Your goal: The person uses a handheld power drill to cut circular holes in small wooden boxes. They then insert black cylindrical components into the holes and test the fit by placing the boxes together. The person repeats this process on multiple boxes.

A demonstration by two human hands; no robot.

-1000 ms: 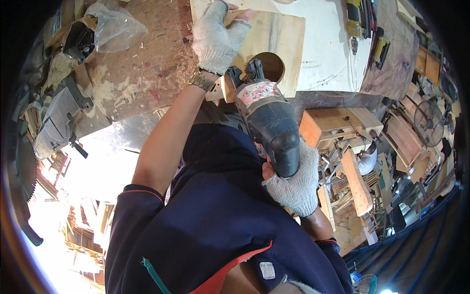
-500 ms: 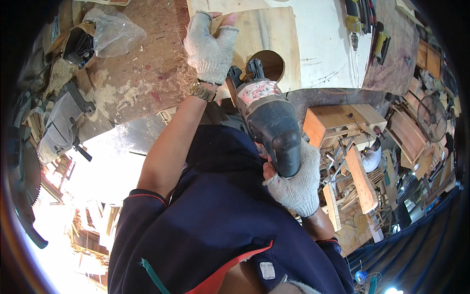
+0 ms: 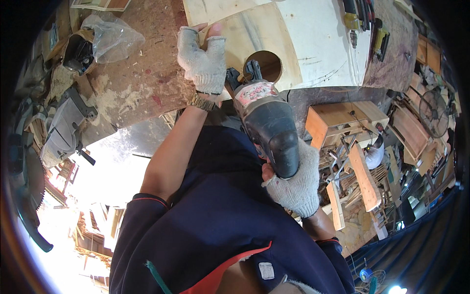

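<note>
My left hand (image 3: pixel 203 61), in a white knitted glove with bare fingertips, is at the left edge of a thin plywood piece (image 3: pixel 245 36). Its thumb and a fingertip are bent around that edge; the other fingers are hidden. A round hole (image 3: pixel 264 66) is cut near the piece's front edge. My right hand (image 3: pixel 298 181), gloved the same way, wraps the rear of a dark power tool (image 3: pixel 271 127), which looks like a jigsaw. The tool's forked black front reaches up to the hole, and its blade cannot be seen.
A larger white board (image 3: pixel 323 49) lies under the plywood on the stained workbench (image 3: pixel 132 83). Yellow tools (image 3: pixel 351 22) lie at the right. A clear plastic bag (image 3: pixel 112 39) and a saw (image 3: pixel 63 122) are at the left. Right of me are a wooden cabinet (image 3: pixel 338 120) and another person (image 3: pixel 376 154).
The plywood piece has turned slightly and shifted left, along with my left hand. My right hand and the tool have moved only a little to the left.
</note>
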